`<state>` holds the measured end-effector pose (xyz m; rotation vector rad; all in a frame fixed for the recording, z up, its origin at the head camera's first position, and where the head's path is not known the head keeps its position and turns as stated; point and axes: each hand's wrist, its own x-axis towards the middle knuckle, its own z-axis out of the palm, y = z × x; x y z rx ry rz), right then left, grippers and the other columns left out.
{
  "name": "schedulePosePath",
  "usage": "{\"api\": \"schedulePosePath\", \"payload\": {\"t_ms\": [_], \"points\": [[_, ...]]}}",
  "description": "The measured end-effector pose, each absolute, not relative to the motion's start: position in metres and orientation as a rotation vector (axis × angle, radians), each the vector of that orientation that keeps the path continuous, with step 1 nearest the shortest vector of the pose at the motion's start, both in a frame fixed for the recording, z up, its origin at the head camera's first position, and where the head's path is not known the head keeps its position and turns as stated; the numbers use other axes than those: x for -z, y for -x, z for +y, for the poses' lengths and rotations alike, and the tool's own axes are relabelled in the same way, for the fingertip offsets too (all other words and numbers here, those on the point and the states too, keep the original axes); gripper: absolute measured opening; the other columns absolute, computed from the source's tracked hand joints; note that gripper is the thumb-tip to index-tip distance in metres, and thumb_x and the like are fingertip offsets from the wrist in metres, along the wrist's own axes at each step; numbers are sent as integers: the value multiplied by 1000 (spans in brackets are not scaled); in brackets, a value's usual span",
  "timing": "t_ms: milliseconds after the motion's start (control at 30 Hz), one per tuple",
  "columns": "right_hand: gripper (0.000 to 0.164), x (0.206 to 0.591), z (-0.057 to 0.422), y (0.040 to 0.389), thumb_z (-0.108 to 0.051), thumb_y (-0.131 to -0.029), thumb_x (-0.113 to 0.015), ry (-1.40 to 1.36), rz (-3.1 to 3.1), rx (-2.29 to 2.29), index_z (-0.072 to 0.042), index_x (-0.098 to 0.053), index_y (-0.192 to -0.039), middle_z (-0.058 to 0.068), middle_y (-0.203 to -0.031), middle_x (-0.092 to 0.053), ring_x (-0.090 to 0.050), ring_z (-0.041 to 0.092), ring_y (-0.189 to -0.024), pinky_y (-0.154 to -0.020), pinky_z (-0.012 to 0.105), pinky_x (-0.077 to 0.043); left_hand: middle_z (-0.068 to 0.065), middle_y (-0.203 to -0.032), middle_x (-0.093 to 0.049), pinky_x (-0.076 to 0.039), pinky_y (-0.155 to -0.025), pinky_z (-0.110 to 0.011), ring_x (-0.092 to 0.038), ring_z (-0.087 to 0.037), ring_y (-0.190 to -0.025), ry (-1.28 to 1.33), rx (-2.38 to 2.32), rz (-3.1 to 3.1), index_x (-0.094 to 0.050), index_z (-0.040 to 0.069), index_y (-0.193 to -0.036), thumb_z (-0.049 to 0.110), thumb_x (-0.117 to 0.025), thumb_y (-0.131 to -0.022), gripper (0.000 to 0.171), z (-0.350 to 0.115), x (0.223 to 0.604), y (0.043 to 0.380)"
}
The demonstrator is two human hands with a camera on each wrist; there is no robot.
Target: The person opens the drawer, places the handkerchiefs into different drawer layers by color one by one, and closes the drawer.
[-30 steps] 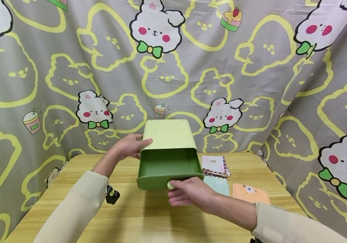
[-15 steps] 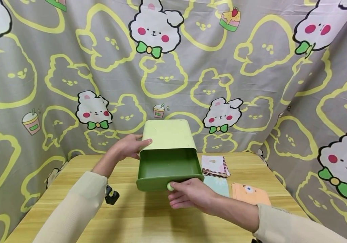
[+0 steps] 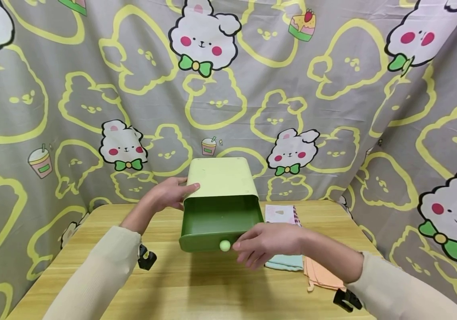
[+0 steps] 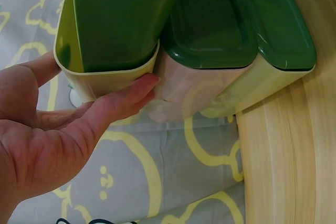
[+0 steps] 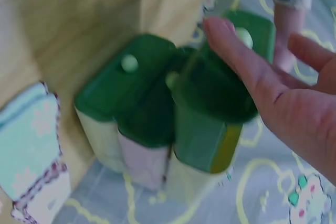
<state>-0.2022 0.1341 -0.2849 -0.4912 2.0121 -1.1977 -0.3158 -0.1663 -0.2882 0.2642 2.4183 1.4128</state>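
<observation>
A small stacked drawer cabinet [image 3: 220,175] with a pale yellow top stands at the back middle of the table. Its top drawer [image 3: 200,242] is dark green, pulled out, with nothing visible inside. My left hand [image 3: 172,193] holds the cabinet's upper left side, thumb over the top and fingers along the side wall. Just right of the drawer's round light green knob [image 3: 225,245], my right hand [image 3: 272,243] hovers with loose fingers, holding nothing. The left wrist view shows the closed middle drawer [image 4: 210,30] and bottom drawer [image 4: 286,30] beneath.
Folded cloths lie on the wooden table [image 3: 152,293] right of the cabinet: a white and pink one [image 3: 279,214], a mint one [image 3: 284,262] and an orange one [image 3: 321,273]. A patterned curtain [image 3: 220,111] hangs close behind the cabinet.
My right hand has let go of the drawer knob and moved slightly right and up, uncovering the knob. The left hand and the pulled-out drawer stay put.
</observation>
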Motion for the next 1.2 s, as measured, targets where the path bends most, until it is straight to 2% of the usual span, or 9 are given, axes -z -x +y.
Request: {"api": "schedulePosePath", "payload": {"t_ms": [167, 400, 633, 767, 967, 1200], "points": [[38, 266, 154, 215, -27, -106, -55, 588, 1953, 1159, 3, -68, -125, 17, -107, -75, -73, 25, -100, -94, 42, -59, -25, -147, -51, -59, -92, -45, -57, -42, -131, -266, -1417, 2410, -21, 2, -161, 38, -52, -107, 72, -166, 289, 316], [45, 252, 186, 239, -29, -108, -52, 616, 1942, 1256, 10, -64, -125, 26, -109, -72, -72, 34, -104, -95, 44, -58, -25, -149, -49, -59, -93, -45, -55, -42, -133, -270, -1413, 2407, -23, 2, -161, 39, -52, -107, 71, -167, 289, 317], [46, 259, 224, 264, -28, -110, -47, 544, 1986, 1361, 12, -58, -130, 13, -105, -75, -74, 24, -99, -94, 43, -59, -25, -150, -47, -59, -93, -45, -54, -43, -133, -263, -1419, 2406, -23, 2, -161, 39, -52, -107, 72, -167, 288, 316], [45, 270, 247, 277, -27, -111, -44, 487, 2010, 1407, 10, -58, -132, 10, -105, -74, -73, 24, -101, -96, 43, -57, -25, -150, -48, -59, -92, -45, -55, -43, -132, -264, -1423, 2405, -22, 3, -161, 39, -53, -106, 72, -167, 289, 317], [49, 289, 281, 289, -30, -110, -45, 398, 2086, 1430, 10, -53, -137, 14, -116, -70, -71, 25, -109, -101, 44, -55, -24, -150, -48, -59, -93, -46, -55, -43, -132, -255, -1422, 2413, -24, 2, -161, 40, -53, -106, 73, -166, 289, 317], [58, 311, 316, 292, -32, -109, -47, 268, 2162, 1459, 11, -41, -147, 23, -135, -60, -67, 26, -118, -105, 43, -52, -25, -151, -47, -58, -94, -47, -56, -42, -132, -252, -1420, 2414, -23, 2, -161, 41, -53, -106, 74, -167, 289, 317]]}}
